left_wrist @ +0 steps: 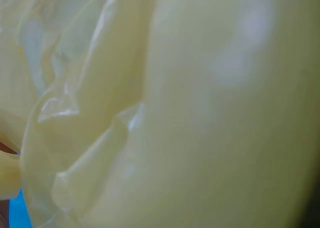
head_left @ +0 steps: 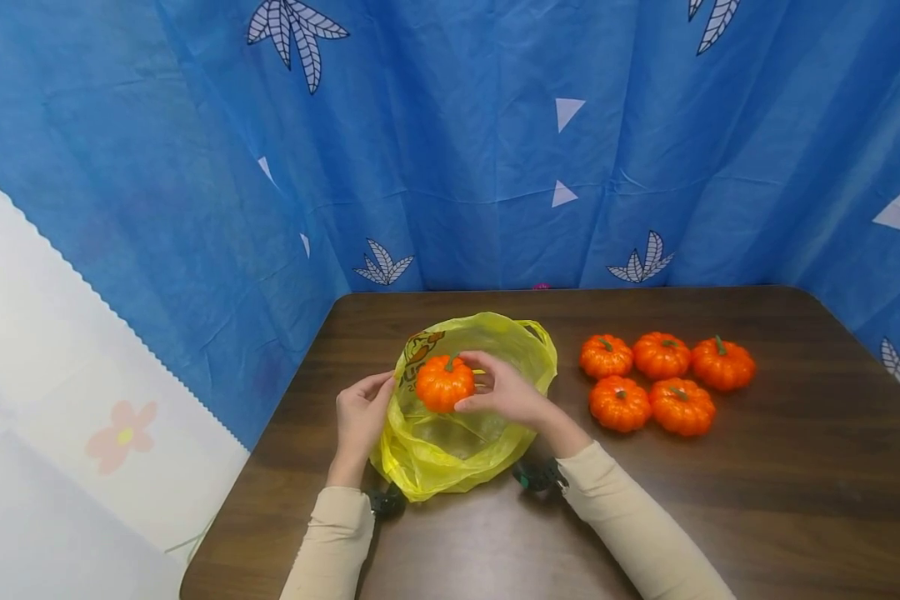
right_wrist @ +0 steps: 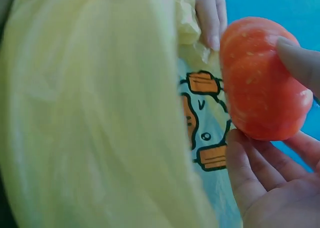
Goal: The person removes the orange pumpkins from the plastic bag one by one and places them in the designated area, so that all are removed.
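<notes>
A yellow plastic bag [head_left: 450,483] stands with its mouth spread on the table; a cartoon print shows on its inner left side. My left hand [head_left: 362,417] pinches the left part of its rim. Over the bag's mouth, my right hand [head_left: 506,390] holds a small orange pumpkin [head_left: 444,385] with a green stem. In the right wrist view, the thumb and fingers of that hand lie around the pumpkin [right_wrist: 265,82], beside the bag wall [right_wrist: 95,107]. Yellow plastic [left_wrist: 215,118] fills most of the left wrist view, where the left hand's grip is hidden.
Several more orange pumpkins [head_left: 661,356] sit in a cluster on the dark wooden table [head_left: 795,492], right of the bag. A blue patterned curtain [head_left: 495,150] hangs behind the table, and a white cloth [head_left: 67,400] with a flower print is at the left.
</notes>
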A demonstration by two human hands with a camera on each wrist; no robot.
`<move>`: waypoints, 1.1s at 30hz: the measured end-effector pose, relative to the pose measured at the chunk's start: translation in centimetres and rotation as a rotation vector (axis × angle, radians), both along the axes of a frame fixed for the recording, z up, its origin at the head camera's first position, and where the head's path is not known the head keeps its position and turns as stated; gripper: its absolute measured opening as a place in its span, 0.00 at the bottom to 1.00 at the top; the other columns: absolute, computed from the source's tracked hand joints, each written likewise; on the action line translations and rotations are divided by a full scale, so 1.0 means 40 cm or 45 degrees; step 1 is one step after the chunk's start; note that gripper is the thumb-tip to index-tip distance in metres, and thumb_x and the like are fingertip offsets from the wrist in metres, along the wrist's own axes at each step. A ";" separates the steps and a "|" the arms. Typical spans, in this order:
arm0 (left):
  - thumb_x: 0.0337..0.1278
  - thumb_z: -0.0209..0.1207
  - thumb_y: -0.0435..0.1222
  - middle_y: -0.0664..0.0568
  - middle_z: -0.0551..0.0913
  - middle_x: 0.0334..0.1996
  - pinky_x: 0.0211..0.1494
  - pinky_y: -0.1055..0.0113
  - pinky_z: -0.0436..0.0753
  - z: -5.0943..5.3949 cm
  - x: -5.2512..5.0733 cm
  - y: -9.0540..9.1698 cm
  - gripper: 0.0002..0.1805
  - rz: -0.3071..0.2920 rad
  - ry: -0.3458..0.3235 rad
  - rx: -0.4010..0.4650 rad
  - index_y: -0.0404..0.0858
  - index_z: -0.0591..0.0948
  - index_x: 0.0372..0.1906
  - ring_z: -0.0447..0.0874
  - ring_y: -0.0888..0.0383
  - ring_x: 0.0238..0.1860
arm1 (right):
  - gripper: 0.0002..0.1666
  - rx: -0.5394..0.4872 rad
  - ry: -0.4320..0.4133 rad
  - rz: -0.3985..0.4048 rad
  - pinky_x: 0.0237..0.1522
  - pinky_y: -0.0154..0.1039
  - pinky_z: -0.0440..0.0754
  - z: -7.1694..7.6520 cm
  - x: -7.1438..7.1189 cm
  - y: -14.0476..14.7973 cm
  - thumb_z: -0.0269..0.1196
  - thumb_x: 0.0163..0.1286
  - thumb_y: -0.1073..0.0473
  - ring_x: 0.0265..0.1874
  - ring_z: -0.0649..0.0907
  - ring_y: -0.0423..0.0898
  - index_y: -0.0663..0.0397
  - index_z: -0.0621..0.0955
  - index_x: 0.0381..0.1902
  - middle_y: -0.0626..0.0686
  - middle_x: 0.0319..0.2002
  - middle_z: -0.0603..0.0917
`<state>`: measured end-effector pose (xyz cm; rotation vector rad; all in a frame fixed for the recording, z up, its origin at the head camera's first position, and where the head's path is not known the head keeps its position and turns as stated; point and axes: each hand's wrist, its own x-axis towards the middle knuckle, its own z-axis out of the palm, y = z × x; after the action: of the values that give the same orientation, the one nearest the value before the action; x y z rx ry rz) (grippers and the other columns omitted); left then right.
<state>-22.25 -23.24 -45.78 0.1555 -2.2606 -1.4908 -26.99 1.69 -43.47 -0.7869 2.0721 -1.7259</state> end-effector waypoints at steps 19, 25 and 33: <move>0.64 0.64 0.35 0.43 0.90 0.45 0.50 0.64 0.88 -0.006 -0.002 0.000 0.09 -0.007 0.016 0.018 0.36 0.89 0.45 0.90 0.50 0.48 | 0.43 -0.096 0.063 -0.124 0.64 0.54 0.79 -0.029 0.062 0.052 0.74 0.60 0.62 0.63 0.78 0.62 0.59 0.68 0.70 0.64 0.70 0.70; 0.65 0.64 0.35 0.43 0.90 0.45 0.49 0.64 0.89 -0.002 0.000 0.001 0.09 -0.003 0.016 0.011 0.36 0.89 0.45 0.90 0.50 0.48 | 0.44 -0.084 0.067 -0.085 0.62 0.52 0.82 -0.021 0.060 0.083 0.73 0.61 0.60 0.63 0.77 0.63 0.61 0.67 0.71 0.64 0.70 0.70; 0.65 0.64 0.36 0.43 0.90 0.46 0.50 0.65 0.88 0.000 0.000 -0.001 0.10 0.003 0.000 0.007 0.37 0.89 0.46 0.89 0.49 0.48 | 0.48 0.004 0.130 0.020 0.64 0.58 0.79 0.003 0.046 0.134 0.74 0.60 0.60 0.64 0.76 0.66 0.68 0.63 0.72 0.68 0.68 0.71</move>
<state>-22.27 -23.30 -45.77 0.1601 -2.2557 -1.4964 -25.17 7.03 -43.33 -0.9061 2.1279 -1.7071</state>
